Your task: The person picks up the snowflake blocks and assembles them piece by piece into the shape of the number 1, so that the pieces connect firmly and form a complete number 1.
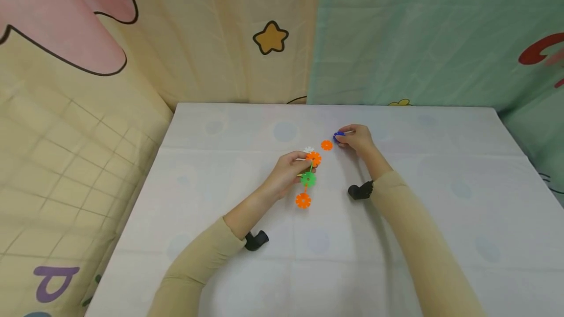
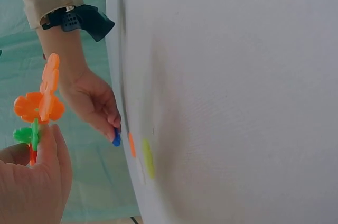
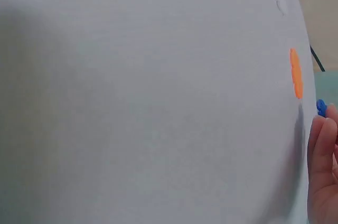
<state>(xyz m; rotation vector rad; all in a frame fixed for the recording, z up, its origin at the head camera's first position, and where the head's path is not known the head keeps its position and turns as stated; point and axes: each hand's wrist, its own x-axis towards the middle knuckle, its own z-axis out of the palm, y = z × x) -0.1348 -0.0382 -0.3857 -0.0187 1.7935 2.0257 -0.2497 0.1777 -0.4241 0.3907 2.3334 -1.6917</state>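
My left hand (image 1: 287, 172) pinches a joined chain of snowflake building discs. Its parts include an upper orange disc (image 1: 314, 159), a green disc (image 1: 308, 179) and a lower orange disc (image 1: 303, 201). Farther back and to the right, my right hand (image 1: 359, 138) holds a blue snowflake disc (image 1: 338, 136) between thumb and fingers, above the table. Beside it a loose orange disc (image 1: 326, 145) lies flat. A white disc (image 1: 309, 149) shows partly behind the left hand's chain. The left wrist view also has a yellow-green disc (image 2: 148, 158) on the tabletop.
A pale cloth covers the table (image 1: 440, 209), whose back edge meets printed curtains (image 1: 211, 38). Black wrist mounts (image 1: 257, 240) stick out from both sleeves, low over the surface.
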